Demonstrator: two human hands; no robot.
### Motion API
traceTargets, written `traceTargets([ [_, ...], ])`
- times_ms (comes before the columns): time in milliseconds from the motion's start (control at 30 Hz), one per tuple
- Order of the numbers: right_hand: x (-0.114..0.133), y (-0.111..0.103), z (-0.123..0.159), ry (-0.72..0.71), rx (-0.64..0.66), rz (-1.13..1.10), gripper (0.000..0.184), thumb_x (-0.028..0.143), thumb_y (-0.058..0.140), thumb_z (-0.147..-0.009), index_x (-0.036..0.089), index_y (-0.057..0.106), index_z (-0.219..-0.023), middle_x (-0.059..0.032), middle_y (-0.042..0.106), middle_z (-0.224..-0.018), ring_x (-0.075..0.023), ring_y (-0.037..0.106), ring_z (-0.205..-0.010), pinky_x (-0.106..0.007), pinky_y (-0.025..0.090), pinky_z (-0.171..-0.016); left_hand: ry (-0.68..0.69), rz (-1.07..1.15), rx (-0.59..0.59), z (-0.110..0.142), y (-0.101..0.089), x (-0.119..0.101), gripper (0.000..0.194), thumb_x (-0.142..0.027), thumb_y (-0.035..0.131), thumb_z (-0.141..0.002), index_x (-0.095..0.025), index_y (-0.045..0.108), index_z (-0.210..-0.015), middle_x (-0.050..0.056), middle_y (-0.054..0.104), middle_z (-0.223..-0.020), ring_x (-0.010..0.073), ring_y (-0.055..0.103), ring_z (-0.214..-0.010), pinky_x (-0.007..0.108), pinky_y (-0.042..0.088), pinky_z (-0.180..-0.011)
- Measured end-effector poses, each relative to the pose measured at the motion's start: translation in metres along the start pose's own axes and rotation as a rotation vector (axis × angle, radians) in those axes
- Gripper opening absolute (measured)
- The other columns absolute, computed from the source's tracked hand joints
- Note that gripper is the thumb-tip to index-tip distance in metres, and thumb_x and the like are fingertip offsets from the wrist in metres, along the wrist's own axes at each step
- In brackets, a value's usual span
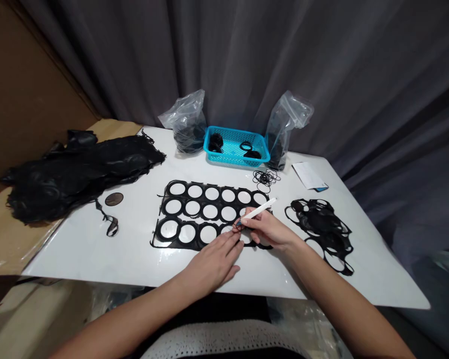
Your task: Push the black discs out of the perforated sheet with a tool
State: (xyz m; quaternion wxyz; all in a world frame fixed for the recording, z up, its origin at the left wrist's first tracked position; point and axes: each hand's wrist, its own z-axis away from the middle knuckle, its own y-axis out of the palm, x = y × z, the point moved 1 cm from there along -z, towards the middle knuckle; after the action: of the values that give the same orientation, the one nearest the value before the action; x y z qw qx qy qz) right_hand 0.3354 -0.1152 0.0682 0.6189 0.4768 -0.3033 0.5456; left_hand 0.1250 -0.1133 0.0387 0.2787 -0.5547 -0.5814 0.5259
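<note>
Black sheet [202, 200]: lies flat in the middle of the worktop [130, 264], its 3 rows of round holes running roughly along the near edge; we judge it thin and floppy, so it wants holding down.
Left hand [217, 255]: spread over the row closest to the near edge, fingers stretched out; we cannot tell whether its grip pinches any rim or only presses.
Right hand [266, 227]: its grip is narrow, closed on a white pen-like tool [261, 208] held slantwise, the tip down by the left fingertips.
Tool tip: we would work it with small, light turns close along the hole's rim, since a hard pull could tear or stretch the thin black parts.
Fingertips: we should press just beside the rim being worked and keep clear of the point; the 2 hands nearly meet here, so a slip could nick a finger.
Loose rings [266, 178]: a small heap between the sheet and the far edge, in front of the blue basket [230, 158]; best kept apart from trimmings.
Black scrap web [318, 219]: piled towards the right edge, well apart from the sheet, which leaves us elbow room.
</note>
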Motion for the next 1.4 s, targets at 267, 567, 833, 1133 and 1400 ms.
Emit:
traceTargets([
  [267,0.035,0.009,-0.066,0.123,0.176,0.075,0.031,0.025,0.085,-0.075,0.014,0.056,-0.074,-0.0061,0.071,-0.073,-0.02,0.075,-0.081,-0.018,0.06,-0.056,0.021,0.058,0.073,0.003,0.013,0.01,0.061,-0.033,0.066,-0.092,-0.013,0.044,-0.145,0.021,0.04,-0.158,0.032,0.039,-0.146,0.048,0.037,-0.119],
  [567,0.044,0.028,-0.134,0.297,0.383,0.267,0.017,0.004,0.075,-0.077,0.009,0.062,-0.068,-0.0065,0.071,-0.065,-0.0167,0.075,-0.073,-0.024,0.063,-0.079,0.04,0.072,0.117,0.001,0.007,0.01,0.065,-0.028,0.069,-0.09,-0.011,0.043,-0.147,0.023,0.038,-0.158,0.0347,0.039,-0.146,0.051,0.039,-0.117],
  [833,0.071,0.037,-0.156,0.354,0.521,0.52,0.016,0.007,0.082,-0.07,0.005,0.066,-0.067,-0.0066,0.071,-0.061,-0.0132,0.069,-0.061,-0.02,0.06,-0.067,0.04,0.089,0.105,0.002,0.009,0.012,0.067,-0.029,0.069,-0.09,-0.012,0.042,-0.148,0.022,0.038,-0.158,0.0343,0.038,-0.147,0.05,0.039,-0.118],
  [1133,0.097,0.051,-0.182,0.406,0.59,0.605,0.019,0.006,0.086,-0.063,0.003,0.068,-0.068,-0.0082,0.07,-0.059,-0.0146,0.066,-0.055,-0.023,0.057,-0.057,0.017,0.114,0.146,0.001,0.005,0.009,0.064,-0.034,0.07,-0.09,-0.01,0.046,-0.144,0.023,0.039,-0.158,0.035,0.038,-0.146,0.051,0.038,-0.118],
  [1400,0.075,0.082,-0.165,0.128,0.506,0.413,0.029,0.025,0.084,-0.075,0.016,0.057,-0.069,0.0018,0.066,-0.064,-0.0102,0.068,-0.065,-0.02,0.059,-0.073,-0.056,0.285,0.033,0.011,-0.023,0.005,0.041,-0.04,0.05,-0.103,-0.019,0.055,-0.137,0.009,0.048,-0.155,0.0202,0.044,-0.144,0.034,0.033,-0.122],
])
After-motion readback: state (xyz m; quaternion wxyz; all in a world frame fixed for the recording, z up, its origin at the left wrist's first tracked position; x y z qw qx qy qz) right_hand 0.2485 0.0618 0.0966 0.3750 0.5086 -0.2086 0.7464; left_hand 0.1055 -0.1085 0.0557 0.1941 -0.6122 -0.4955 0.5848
